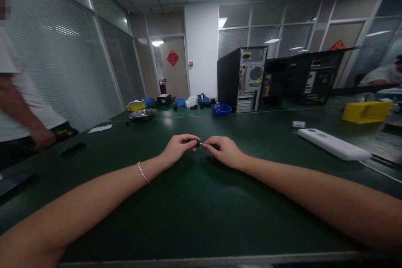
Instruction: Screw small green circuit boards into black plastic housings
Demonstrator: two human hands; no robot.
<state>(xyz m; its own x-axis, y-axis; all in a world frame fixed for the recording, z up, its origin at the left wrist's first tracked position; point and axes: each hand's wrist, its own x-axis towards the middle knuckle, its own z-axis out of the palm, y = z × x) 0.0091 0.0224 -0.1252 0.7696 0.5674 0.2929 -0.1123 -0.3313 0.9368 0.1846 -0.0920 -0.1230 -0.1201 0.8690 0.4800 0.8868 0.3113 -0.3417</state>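
Note:
Just above the green tabletop (176,209), my two hands meet at the middle of the view. My left hand (179,148) pinches a small black part (197,144) between thumb and fingers. From it a thin, pale metal-looking pin or shaft (201,143) points toward the right. My right hand (224,150) has its thumb and fingertips closed on the other end of that thin piece. What exactly the two pieces are is too small to tell, and the fingers cover much of them. A bracelet circles my left wrist.
A metal bowl (143,114), a yellow bin (135,105) and a blue bin (221,109) stand toward the back. Computer towers (241,79) rise behind. On the right lie a white power strip (333,144) and a yellow bin (367,112). A person stands at left.

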